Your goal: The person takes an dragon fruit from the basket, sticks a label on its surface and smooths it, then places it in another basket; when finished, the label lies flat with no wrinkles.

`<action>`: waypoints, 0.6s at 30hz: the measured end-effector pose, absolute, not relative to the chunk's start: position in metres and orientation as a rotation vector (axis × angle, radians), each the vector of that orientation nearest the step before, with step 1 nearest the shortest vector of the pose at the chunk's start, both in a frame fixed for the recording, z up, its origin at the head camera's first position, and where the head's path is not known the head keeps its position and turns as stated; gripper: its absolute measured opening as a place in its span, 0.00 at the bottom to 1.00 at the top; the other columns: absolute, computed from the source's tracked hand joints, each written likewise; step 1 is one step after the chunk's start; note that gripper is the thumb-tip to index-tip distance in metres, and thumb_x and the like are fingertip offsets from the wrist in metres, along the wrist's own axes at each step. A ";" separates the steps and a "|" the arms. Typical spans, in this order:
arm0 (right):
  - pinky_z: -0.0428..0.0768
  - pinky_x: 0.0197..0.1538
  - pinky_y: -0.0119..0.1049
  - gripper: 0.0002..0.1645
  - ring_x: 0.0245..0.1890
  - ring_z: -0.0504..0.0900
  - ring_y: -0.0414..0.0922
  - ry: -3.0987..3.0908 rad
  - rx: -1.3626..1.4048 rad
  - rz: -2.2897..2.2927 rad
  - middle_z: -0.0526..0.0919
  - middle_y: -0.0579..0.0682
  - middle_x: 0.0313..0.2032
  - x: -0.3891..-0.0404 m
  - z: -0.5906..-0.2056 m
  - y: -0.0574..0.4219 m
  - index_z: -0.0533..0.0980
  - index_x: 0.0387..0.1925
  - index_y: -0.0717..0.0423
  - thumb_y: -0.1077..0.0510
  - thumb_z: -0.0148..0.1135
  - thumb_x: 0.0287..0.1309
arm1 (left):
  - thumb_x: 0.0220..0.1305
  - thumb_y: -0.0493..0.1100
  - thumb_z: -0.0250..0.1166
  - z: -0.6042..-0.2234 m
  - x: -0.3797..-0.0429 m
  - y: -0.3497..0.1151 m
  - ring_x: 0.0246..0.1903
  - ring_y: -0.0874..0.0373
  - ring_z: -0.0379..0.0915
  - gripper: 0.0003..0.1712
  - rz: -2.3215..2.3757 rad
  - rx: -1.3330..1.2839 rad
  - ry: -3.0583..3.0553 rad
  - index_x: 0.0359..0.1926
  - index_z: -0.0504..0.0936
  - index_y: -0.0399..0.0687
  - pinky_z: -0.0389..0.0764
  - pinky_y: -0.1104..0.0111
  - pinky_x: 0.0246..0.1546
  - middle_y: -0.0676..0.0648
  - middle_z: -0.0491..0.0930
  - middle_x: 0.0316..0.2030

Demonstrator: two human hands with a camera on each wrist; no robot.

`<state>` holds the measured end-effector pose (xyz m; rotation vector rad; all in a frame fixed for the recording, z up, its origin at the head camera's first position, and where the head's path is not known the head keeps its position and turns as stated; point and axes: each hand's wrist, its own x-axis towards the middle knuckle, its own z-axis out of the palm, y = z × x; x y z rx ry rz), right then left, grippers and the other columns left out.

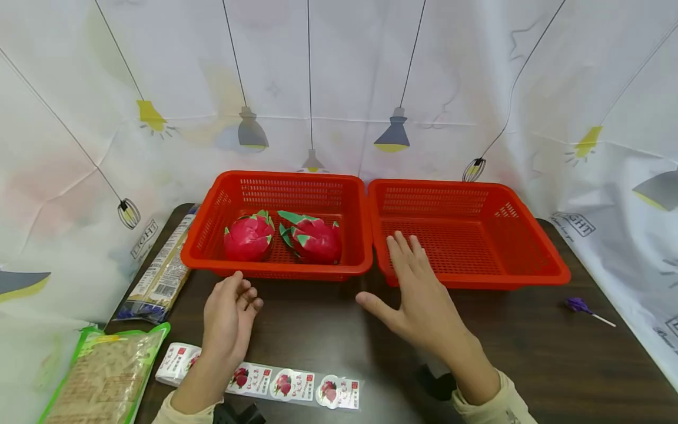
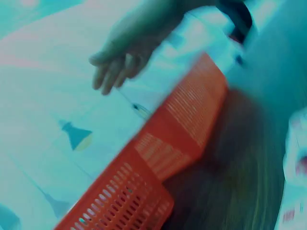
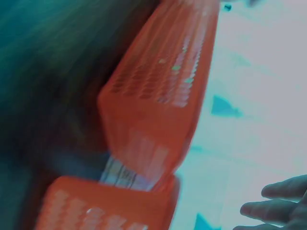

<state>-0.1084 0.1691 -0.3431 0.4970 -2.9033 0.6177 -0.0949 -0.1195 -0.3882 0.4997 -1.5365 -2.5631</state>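
Left hand (image 1: 230, 315) just in front of the left red plastic basket (image 1: 286, 270), fingers loosely curled, nothing held; contact with the rim cannot be judged. Right hand (image 1: 424, 300) grips nothing: fingers extended, thumb spread, fingertips overlapping the near left corner of the right red plastic basket (image 1: 466, 244) in the head view; touching or above it, cannot tell. Two dragon fruits side by side in the left basket: left fruit (image 1: 248, 241), right fruit (image 1: 320, 242), the latter with a long green scale pointing left. Baskets stand side by side on the dark brown desk (image 1: 307, 330). Strip of labels (image 1: 293, 384) printed with red fruit lies in front of the left basket, running behind the left wrist as viewed from the head. Far left: green-edged bag (image 1: 100, 377), nearest the person; flat packet (image 1: 164, 268) beside the left basket. Right: purple-wrapped lollipop (image 1: 577, 304). Behind: white lamp-print cloth (image 1: 339, 70). Both wrist views blurred.
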 end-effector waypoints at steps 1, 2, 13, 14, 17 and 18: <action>0.59 0.73 0.69 0.64 0.82 0.44 0.59 -2.898 0.521 0.643 0.49 0.54 0.81 -0.112 -0.339 0.163 0.48 0.81 0.51 0.25 0.63 0.56 | 0.80 0.52 0.50 -0.389 -0.098 -0.124 0.38 0.62 0.70 0.09 -2.657 0.595 -1.450 0.48 0.65 0.54 0.77 0.74 0.44 0.55 0.71 0.38; 0.60 0.73 0.68 0.64 0.82 0.44 0.58 -2.899 0.544 0.661 0.49 0.53 0.81 -0.117 -0.335 0.157 0.48 0.81 0.51 0.25 0.63 0.57 | 0.80 0.54 0.49 -0.390 -0.102 -0.129 0.40 0.62 0.70 0.10 -2.717 0.654 -1.385 0.49 0.63 0.55 0.78 0.74 0.46 0.55 0.71 0.40; 0.63 0.74 0.63 0.66 0.82 0.47 0.59 -3.104 0.630 0.665 0.49 0.58 0.81 -0.202 -0.336 0.087 0.48 0.80 0.59 0.26 0.63 0.56 | 0.82 0.53 0.44 -0.400 -0.131 -0.138 0.51 0.60 0.67 0.15 -2.839 0.715 -1.183 0.61 0.53 0.58 0.80 0.75 0.54 0.52 0.65 0.52; 0.63 0.74 0.63 0.67 0.82 0.47 0.60 -3.131 0.614 0.661 0.49 0.59 0.81 -0.210 -0.339 0.083 0.47 0.80 0.59 0.26 0.63 0.56 | 0.82 0.53 0.44 -0.400 -0.131 -0.139 0.52 0.59 0.67 0.16 -2.842 0.714 -1.175 0.62 0.53 0.58 0.80 0.75 0.55 0.52 0.65 0.52; 0.63 0.74 0.64 0.68 0.81 0.49 0.60 -3.209 0.542 0.650 0.50 0.60 0.81 -0.231 -0.350 0.073 0.47 0.80 0.60 0.26 0.65 0.54 | 0.81 0.54 0.46 -0.400 -0.130 -0.140 0.54 0.59 0.66 0.19 -2.848 0.697 -1.157 0.65 0.53 0.57 0.80 0.75 0.57 0.52 0.66 0.52; 0.62 0.74 0.64 0.69 0.81 0.49 0.60 -3.230 0.516 0.644 0.51 0.60 0.80 -0.237 -0.353 0.070 0.47 0.80 0.60 0.26 0.66 0.53 | 0.81 0.54 0.46 -0.400 -0.130 -0.141 0.54 0.59 0.66 0.20 -2.851 0.698 -1.150 0.65 0.53 0.57 0.80 0.75 0.57 0.52 0.66 0.52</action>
